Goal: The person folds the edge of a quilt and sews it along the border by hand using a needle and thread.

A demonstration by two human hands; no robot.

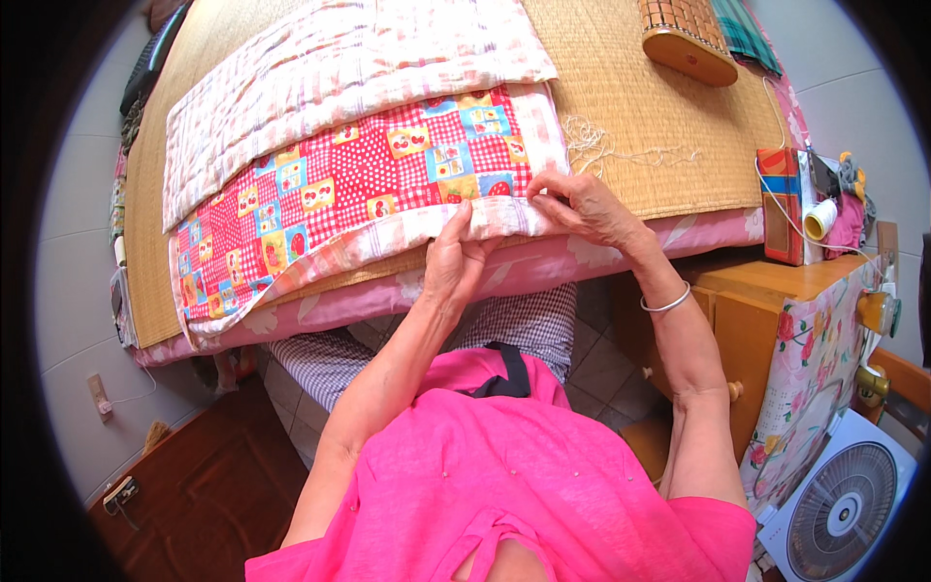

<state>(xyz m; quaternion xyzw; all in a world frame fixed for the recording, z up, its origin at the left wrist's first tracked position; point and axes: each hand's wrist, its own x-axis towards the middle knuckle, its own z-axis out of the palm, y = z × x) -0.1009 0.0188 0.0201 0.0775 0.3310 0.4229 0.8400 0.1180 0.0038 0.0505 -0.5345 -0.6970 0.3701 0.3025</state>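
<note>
A quilted cloth with pale plaid borders and a red patchwork print (364, 167) lies on a woven straw mat (611, 44) over a bed. My left hand (458, 262) grips the folded pale edge nearest me, thumb on top and fingers beneath. To its right, my right hand (582, 207) pinches the same edge near the quilt's corner, thumb and forefinger close together; whether a needle is between them cannot be told. Loose white thread (589, 142) lies tangled on the mat just beyond my right hand. A bracelet circles my right wrist.
A wooden cabinet (756, 273) stands right of the bed, bearing a box (782, 207) and a spool of white thread (820, 220). A bamboo-covered pillow (691, 51) lies at the mat's far right. A fan (844, 509) is at lower right, a dark wooden panel (204, 487) at lower left.
</note>
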